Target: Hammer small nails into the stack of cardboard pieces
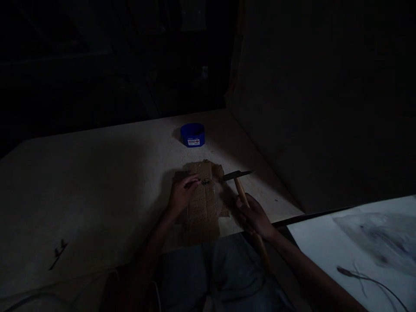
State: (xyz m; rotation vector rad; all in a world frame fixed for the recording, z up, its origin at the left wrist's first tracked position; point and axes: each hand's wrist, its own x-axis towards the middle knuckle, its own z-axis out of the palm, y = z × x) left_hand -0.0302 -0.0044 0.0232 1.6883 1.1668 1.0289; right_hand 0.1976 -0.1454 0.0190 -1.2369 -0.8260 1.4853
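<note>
Dim scene; one hammer (239,187) in the right hand (255,215), fingers wrapped around its wooden handle partway down, head up and level with the small dark pieces, to their right and apart from them; handle slants down toward the lap, lower end below the hand; left hand (180,194) over the left edge of the cardboard (203,219), fingertips pointing at the small dark pieces (205,183), thumb and forefinger near each other; cannot tell whether they pinch anything, too dark; pieces sit in a little cluster on the upper part of the cardboard, just beside the left fingertips; exact shape too small to tell; cardboard lies on the pale table (130,182) at its near edge, ragged at the top, right in front of the person's legs (191,277); blue container (192,135) stands beyond the cardboard, white label (193,142) facing the person; dark branched item (58,255) well off to the left on the table; to the right, a lower white surface (312,238) with a cable (370,278) and what looks like clear plastic (380,234).
</note>
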